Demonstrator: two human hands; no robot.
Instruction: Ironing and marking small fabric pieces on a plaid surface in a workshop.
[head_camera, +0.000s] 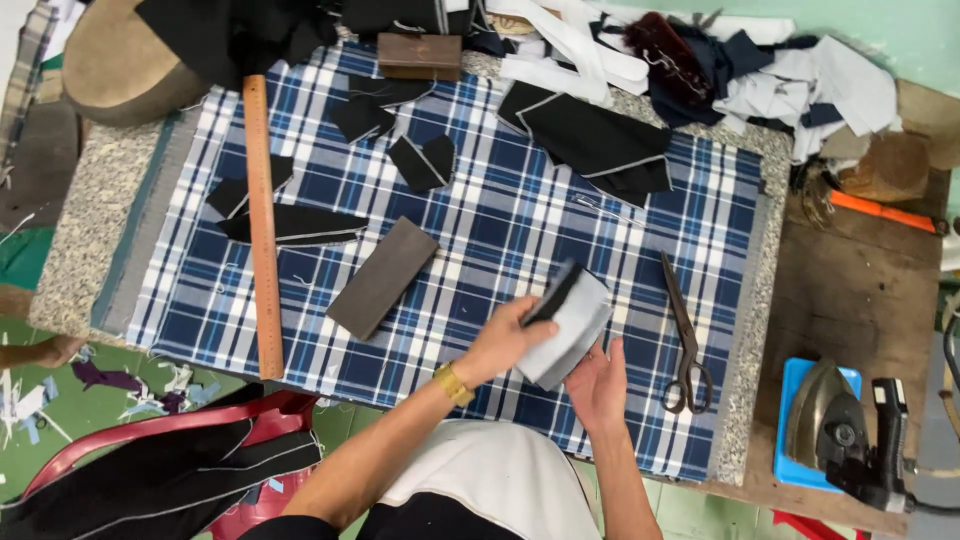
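Note:
Both my hands hold a folded piece of cloth (572, 322), grey-white on the outside with a black layer on top, above the blue plaid cloth (500, 215) that covers the table. My left hand (500, 338) grips its left edge from above. From below, my right hand (597, 382) supports it with the palm up. A flat dark rectangular block (383, 277) lies to the left of my hands. Dark scissors (685, 335) lie shut to the right.
A long wooden ruler (261, 220) lies along the left side. Black fabric cut pieces (600, 140) are scattered across the far half, with a heap of scraps (760, 70) behind. A clothes iron (830, 425) rests on a blue pad at right.

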